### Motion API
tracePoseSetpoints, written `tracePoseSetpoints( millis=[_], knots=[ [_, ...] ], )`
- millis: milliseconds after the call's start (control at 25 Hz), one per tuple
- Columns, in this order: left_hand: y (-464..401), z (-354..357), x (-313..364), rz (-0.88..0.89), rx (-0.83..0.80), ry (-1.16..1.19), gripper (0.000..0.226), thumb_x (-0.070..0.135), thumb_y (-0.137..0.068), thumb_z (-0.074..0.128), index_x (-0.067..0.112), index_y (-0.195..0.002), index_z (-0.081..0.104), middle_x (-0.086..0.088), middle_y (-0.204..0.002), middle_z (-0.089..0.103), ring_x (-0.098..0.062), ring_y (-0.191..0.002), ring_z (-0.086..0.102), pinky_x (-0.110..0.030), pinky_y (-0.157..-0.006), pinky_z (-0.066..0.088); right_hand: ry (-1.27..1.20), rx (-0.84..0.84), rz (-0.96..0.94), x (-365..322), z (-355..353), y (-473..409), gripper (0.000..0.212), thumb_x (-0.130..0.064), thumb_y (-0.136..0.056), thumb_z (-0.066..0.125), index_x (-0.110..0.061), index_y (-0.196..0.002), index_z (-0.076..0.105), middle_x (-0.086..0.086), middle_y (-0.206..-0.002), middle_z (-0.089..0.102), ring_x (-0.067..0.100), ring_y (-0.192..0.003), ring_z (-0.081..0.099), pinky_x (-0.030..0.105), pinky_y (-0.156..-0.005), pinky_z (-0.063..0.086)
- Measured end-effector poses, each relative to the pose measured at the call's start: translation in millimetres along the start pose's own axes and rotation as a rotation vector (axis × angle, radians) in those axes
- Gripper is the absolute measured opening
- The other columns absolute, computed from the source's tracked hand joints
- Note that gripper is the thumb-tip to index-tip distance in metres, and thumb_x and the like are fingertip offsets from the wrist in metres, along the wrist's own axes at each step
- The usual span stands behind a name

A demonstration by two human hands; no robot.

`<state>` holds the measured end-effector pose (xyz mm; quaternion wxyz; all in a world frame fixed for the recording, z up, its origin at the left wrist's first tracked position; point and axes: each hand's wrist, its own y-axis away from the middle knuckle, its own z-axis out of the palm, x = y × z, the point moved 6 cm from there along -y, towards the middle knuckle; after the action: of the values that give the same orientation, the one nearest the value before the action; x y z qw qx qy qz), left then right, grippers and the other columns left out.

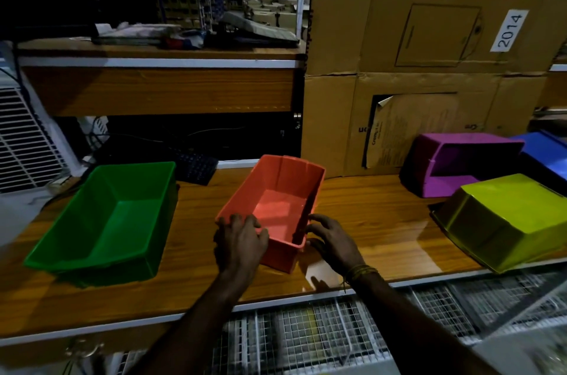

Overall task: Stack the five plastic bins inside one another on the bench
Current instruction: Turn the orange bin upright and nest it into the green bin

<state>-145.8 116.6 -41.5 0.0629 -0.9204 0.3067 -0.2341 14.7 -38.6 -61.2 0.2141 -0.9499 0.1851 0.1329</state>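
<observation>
A red bin stands upright in the middle of the wooden bench. My left hand lies over its near left corner, fingers curled over the rim. Against the near right corner rests my right hand, fingers spread and touching the outer wall. To the left stands a larger green bin, upright and empty. At the right a purple bin lies on its side, opening toward me. A blue bin sits behind it. A yellow-green bin lies tilted, bottom up, at the bench's right front edge.
Stacked cardboard boxes form a wall behind the bench's right half. A wooden shelf overhangs the back left, with a dark keyboard beneath it. White wire mesh lies below the front edge and a white grille at far left.
</observation>
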Motion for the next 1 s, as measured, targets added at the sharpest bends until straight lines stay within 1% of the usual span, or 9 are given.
tracePoseSetpoints(
  millis=[120,240,320,440,560,680,800,880,1000],
  knots=[
    [24.7,0.1,42.6,0.229,-0.074,-0.007,0.032,0.051,-0.088,0.049,0.031,-0.108,0.062,0.004,-0.118,0.063,-0.022,-0.111,0.049,-0.036,-0.092,0.038,0.054,-0.002,-0.077,-21.4,7.2,-11.4,0.022,-0.028,-0.089,0.063,-0.033,-0.11,0.056,0.004,-0.133,0.055,0.027,-0.119,0.051,0.04,-0.088,0.052],
    [31.2,0.1,45.8,0.293,-0.109,-0.045,0.033,0.05,-0.091,0.049,0.03,-0.114,0.061,0.006,-0.118,0.066,-0.021,-0.109,0.052,-0.034,-0.09,0.04,0.078,-0.031,-0.065,-32.5,9.3,-21.6,0.027,-0.031,-0.088,0.064,-0.03,-0.114,0.058,0.001,-0.127,0.057,0.025,-0.115,0.051,0.039,-0.088,0.05],
    [28.6,-0.9,33.0,0.291,-0.116,-0.045,0.029,0.046,-0.09,0.051,0.032,-0.114,0.059,0.008,-0.117,0.066,-0.02,-0.108,0.053,-0.033,-0.088,0.041,0.105,-0.056,-0.042,-35.2,7.5,-28.4,0.032,-0.033,-0.086,0.066,-0.029,-0.117,0.06,0.002,-0.128,0.057,0.026,-0.116,0.051,0.038,-0.088,0.049],
    [24.0,-4.0,18.6,0.317,-0.116,-0.075,0.029,0.041,-0.088,0.052,0.034,-0.116,0.055,0.009,-0.116,0.065,-0.019,-0.109,0.052,-0.032,-0.088,0.042,0.132,-0.092,0.005,-38.4,8.3,-39.1,0.032,-0.032,-0.088,0.062,-0.032,-0.12,0.058,0.008,-0.135,0.051,0.031,-0.125,0.046,0.045,-0.094,0.047],
    [19.9,-8.6,6.7,0.329,-0.111,-0.11,0.034,0.033,-0.087,0.052,0.035,-0.121,0.054,0.007,-0.117,0.061,-0.019,-0.11,0.053,-0.032,-0.089,0.043,0.182,-0.166,0.04,-46.0,20.4,-48.0,0.038,-0.031,-0.09,0.057,-0.034,-0.127,0.05,0.009,-0.143,0.043,0.032,-0.134,0.037,0.049,-0.104,0.037],
    [11.3,-15.2,-15.2,0.266,-0.077,-0.096,0.035,0.024,-0.088,0.055,0.038,-0.12,0.054,0.003,-0.116,0.058,-0.022,-0.104,0.061,-0.035,-0.081,0.049,0.241,-0.195,0.058,-52.7,25.8,-60.1,0.044,-0.03,-0.091,0.056,-0.033,-0.133,0.045,0.005,-0.14,0.044,0.03,-0.13,0.04,0.049,-0.109,0.029],
    [-2.8,-16.1,-39.0,0.216,-0.09,-0.06,0.037,0.013,-0.088,0.049,0.037,-0.117,0.053,-0.003,-0.114,0.052,-0.028,-0.092,0.065,-0.038,-0.074,0.052,0.259,-0.222,0.083,-61.6,32.1,-69.2,0.041,-0.031,-0.093,0.055,-0.034,-0.133,0.047,0.006,-0.136,0.046,0.031,-0.128,0.041,0.05,-0.11,0.027],
    [-13.6,-11.6,-50.2,0.186,-0.1,-0.018,0.038,0.011,-0.089,0.047,0.034,-0.118,0.054,-0.004,-0.117,0.046,-0.028,-0.094,0.063,-0.037,-0.077,0.053,0.222,-0.23,0.108,-66.7,37.8,-70.2,0.039,-0.029,-0.094,0.053,-0.033,-0.132,0.05,0.007,-0.133,0.047,0.032,-0.122,0.044,0.048,-0.106,0.033],
    [-19.1,0.6,-45.4,0.187,-0.149,0.044,0.042,0.007,-0.088,0.05,0.029,-0.124,0.053,-0.006,-0.126,0.045,-0.028,-0.104,0.057,-0.038,-0.085,0.052,0.124,-0.157,0.138,-66.8,42.1,-67.1,0.038,-0.02,-0.09,0.055,-0.029,-0.127,0.056,0.009,-0.122,0.053,0.032,-0.109,0.054,0.043,-0.088,0.046]
  ],
)
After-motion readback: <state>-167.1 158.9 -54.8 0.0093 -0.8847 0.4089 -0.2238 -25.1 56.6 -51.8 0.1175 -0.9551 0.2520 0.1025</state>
